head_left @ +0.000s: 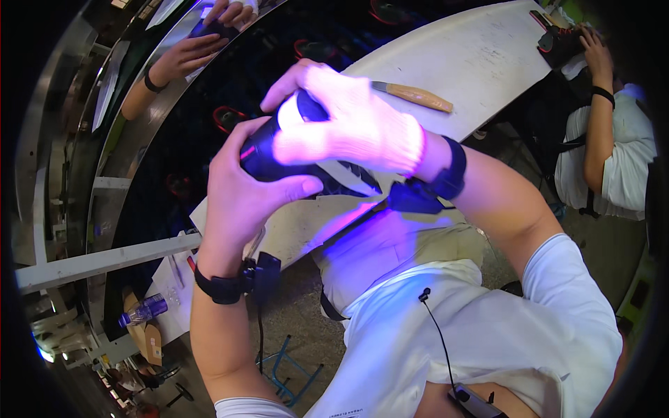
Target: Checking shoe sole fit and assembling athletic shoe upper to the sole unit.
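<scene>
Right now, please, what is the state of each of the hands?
Left hand: closed around the dark shoe, bare.
Right hand: in a white glove, closed over the top of the same shoe.

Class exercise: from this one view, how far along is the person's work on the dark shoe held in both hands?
Done: cannot tell; no finished shoes show. In hand: the bare left hand and gloved right hand grip the dark shoe above the white table, under violet light. Left: the wooden-handled knife lies on the table, untouched.

one dark shoe [279, 157], one knife [412, 95], one bottle [143, 311]
</scene>
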Available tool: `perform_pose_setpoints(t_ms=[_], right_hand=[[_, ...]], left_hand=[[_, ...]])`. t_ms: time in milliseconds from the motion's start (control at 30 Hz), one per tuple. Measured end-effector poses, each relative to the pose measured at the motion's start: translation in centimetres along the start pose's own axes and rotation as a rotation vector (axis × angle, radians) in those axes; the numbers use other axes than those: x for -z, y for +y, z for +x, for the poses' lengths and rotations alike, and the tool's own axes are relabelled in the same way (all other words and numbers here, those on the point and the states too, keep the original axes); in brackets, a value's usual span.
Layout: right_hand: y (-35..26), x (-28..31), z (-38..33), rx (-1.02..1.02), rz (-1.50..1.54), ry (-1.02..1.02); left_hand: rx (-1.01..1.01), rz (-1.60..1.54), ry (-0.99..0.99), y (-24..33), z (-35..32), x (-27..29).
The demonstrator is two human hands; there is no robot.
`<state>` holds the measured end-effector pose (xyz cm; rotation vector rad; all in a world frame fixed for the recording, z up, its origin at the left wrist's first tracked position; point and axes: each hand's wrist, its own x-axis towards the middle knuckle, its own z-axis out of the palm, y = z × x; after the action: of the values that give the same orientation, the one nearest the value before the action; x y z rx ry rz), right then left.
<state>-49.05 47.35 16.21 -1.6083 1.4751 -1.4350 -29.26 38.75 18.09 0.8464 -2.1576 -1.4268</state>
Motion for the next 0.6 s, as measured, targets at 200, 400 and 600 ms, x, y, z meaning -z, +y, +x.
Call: perform_pose_setpoints(t_ms=[200, 400, 600], right_hand=[[3.7, -3.3, 1.3, 0.187, 0.275, 0.153], [4.5, -4.6, 3.1, -0.179, 0.953, -0.056], [1.7, -3.2, 3.0, -0.188, 0.523, -0.160]], left_hand=[[0.103, 0.011, -0.092, 0.2, 0.2, 1.3], [0.210, 0.024, 0.027, -0.8, -1.3, 0.9], [0.166, 0.183, 0.074, 0.4, 0.3, -0.3]])
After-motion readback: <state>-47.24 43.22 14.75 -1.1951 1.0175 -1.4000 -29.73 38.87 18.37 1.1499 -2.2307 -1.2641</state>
